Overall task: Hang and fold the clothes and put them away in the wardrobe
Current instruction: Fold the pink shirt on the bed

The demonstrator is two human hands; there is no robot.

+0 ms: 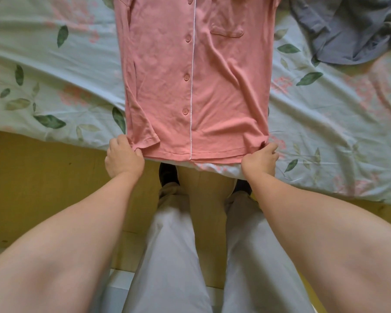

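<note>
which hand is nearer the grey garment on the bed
Right. The right hand pinches a hem corner of the pink shirt on the same side as the grey garment, which lies beyond it. The left hand grips the opposite hem corner, farther away.

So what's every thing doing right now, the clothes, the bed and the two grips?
pink shirt: lying flat on the bed, front up, buttoned, hem at the bed's edge
left grip: holds the shirt's left hem corner
right grip: pinches the shirt's right hem corner
grey garment: crumpled, unfolded, at the far right
bedsheet: spread out, wrinkled
</note>
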